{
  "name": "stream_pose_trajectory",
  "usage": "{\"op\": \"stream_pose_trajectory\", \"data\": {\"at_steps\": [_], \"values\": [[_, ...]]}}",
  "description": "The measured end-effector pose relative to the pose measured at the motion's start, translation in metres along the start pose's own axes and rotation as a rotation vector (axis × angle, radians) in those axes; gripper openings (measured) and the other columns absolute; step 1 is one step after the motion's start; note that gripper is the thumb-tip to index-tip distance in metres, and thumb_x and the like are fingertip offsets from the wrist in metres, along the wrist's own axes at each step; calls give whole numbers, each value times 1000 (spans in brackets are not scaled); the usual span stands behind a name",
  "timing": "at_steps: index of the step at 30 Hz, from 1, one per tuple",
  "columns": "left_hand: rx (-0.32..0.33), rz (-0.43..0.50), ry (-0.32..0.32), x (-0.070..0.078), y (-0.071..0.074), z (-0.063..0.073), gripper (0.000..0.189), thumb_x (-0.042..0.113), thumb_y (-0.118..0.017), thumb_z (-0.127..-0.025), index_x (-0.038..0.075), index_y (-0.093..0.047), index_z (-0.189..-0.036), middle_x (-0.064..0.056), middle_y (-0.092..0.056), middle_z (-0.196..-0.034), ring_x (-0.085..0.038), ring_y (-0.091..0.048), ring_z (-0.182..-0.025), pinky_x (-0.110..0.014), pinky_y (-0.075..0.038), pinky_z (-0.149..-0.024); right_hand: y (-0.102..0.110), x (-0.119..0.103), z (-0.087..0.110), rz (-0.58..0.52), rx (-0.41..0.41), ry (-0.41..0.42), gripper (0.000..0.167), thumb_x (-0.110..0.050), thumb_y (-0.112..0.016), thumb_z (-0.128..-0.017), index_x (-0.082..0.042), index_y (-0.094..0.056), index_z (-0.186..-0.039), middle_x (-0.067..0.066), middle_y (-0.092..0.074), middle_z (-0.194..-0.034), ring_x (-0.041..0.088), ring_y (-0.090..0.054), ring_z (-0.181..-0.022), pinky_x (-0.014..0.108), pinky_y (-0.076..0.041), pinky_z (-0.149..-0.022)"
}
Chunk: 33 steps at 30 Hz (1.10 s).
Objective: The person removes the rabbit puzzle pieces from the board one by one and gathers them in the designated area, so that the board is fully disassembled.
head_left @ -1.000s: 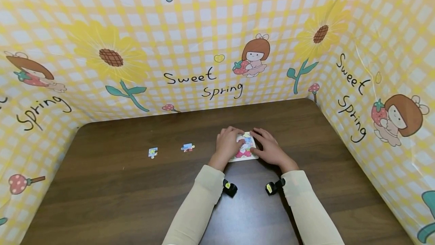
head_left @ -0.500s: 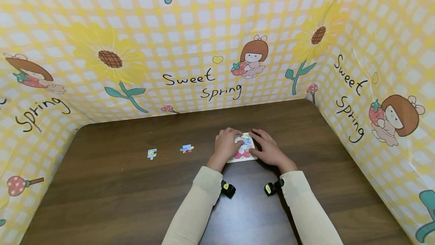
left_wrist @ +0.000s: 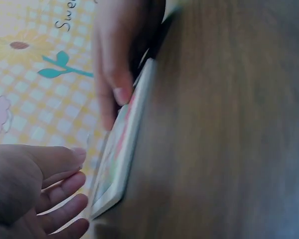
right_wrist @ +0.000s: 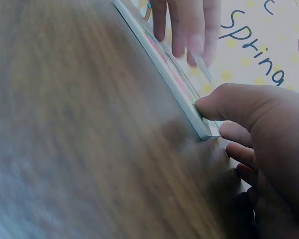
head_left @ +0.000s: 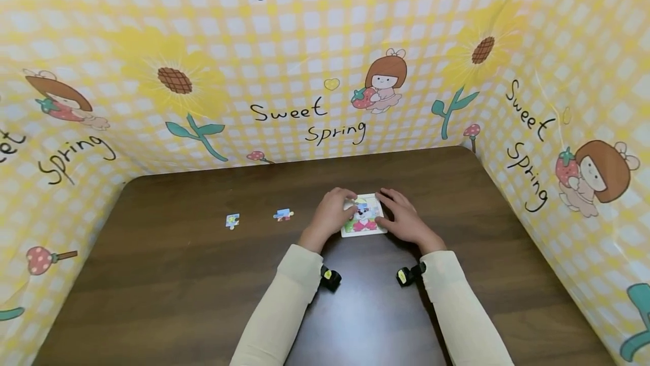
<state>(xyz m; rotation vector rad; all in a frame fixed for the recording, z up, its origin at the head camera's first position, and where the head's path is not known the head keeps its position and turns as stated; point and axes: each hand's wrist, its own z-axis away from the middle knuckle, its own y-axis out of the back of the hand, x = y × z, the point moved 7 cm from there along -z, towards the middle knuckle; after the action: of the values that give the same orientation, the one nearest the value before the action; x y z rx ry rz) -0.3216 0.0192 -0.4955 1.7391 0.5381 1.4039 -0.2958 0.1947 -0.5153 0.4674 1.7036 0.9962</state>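
A small jigsaw puzzle in a white tray (head_left: pixel 364 234) lies on the table between the two hands, showing a cartoon animal in pink. My left hand (head_left: pixel 327 215) is over the tray's left side, apart from its edge. Between the left thumb and fingers is a thin pale puzzle piece (right_wrist: pixel 201 67), seen edge-on in the right wrist view; its picture is hidden. My right hand (head_left: pixel 404 220) grips the tray's right edge. The right thumb presses on the rim, and the other fingers lie along the outer side.
Two loose puzzle pieces lie left of the hands: one nearer piece (head_left: pixel 283 215) and one farther piece (head_left: pixel 232 221). The brown wooden table (head_left: pixel 178 276) is bounded by a yellow checked cloth (head_left: pixel 289 33) at the back and sides.
My left hand has shifted slightly left and lifted off the puzzle, uncovering more of the picture, with a thin piece pinched. The right hand stays at the tray's edge. The head view has shifted slightly.
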Motion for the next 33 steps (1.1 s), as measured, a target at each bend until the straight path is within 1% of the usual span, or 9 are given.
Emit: {"op": "stream_pose_trajectory", "data": {"at_steps": [3, 7, 12, 16, 18, 21, 27, 33], "values": [[7, 1, 15, -4, 12, 10, 29, 27, -66, -94, 13, -67, -119, -7, -58, -123, -23, -55, -110, -40, -46, -97, 0, 0, 2, -5, -3, 0, 65, -30, -62, -96, -7, -35, -151, 15, -24, -157, 38, -13, -145, 65, -15, -109], [50, -13, 42, -10, 27, 19, 28, 26, -66, -94, 14, -66, -120, -6, -58, -123, -21, -54, -107, -39, -46, -95, 2, 2, 3, -16, -15, -4, 65, -30, -62, -96, -7, -35, -151, 14, -23, -158, 37, -12, -145, 64, -14, -110], [106, -13, 83, -19, 45, 30, 28, 25, -66, -94, 14, -66, -120, -6, -56, -126, -24, -53, -116, -41, -45, -98, 2, 2, 3, -28, -20, -5, 65, -31, -61, -96, -7, -35, -151, 15, -24, -157, 37, -13, -145, 63, -14, -110], [136, -10, 99, -25, 53, 36, 28, 24, -66, -94, 13, -66, -119, -6, -56, -126, -24, -52, -118, -41, -44, -99, 2, -1, 3, -29, -26, -2, 65, -31, -61, -97, -8, -35, -151, 14, -23, -158, 37, -12, -145, 63, -14, -110], [136, -14, 108, -27, 54, 38, 27, 24, -66, -94, 13, -66, -119, -6, -56, -125, -23, -53, -117, -41, -44, -99, 1, -1, 2, -27, -27, -1, 65, -31, -61, -97, -8, -34, -151, 13, -23, -158, 36, -11, -145, 63, -14, -110], [127, -21, 98, -27, 52, 36, 28, 23, -66, -94, 12, -66, -119, -7, -56, -124, -23, -54, -116, -41, -44, -98, 3, -1, 2, -24, -20, -2, 65, -30, -62, -96, -8, -34, -151, 14, -23, -158, 36, -12, -145, 62, -15, -110], [106, -43, 83, -28, 43, 35, 27, 22, -66, -95, 10, -65, -119, -8, -57, -121, -23, -56, -111, -39, -46, -96, 3, -1, 3, -27, -24, -3, 66, -30, -62, -96, -7, -34, -151, 14, -23, -158, 36, -11, -145, 62, -16, -110], [100, -57, 77, -28, 37, 37, 27, 21, -66, -94, 10, -66, -119, -8, -58, -121, -23, -57, -111, -40, -47, -95, 2, -2, 3, -31, -26, -1, 66, -28, -63, -95, -6, -34, -151, 14, -24, -157, 36, -13, -145, 61, -19, -110]]}}
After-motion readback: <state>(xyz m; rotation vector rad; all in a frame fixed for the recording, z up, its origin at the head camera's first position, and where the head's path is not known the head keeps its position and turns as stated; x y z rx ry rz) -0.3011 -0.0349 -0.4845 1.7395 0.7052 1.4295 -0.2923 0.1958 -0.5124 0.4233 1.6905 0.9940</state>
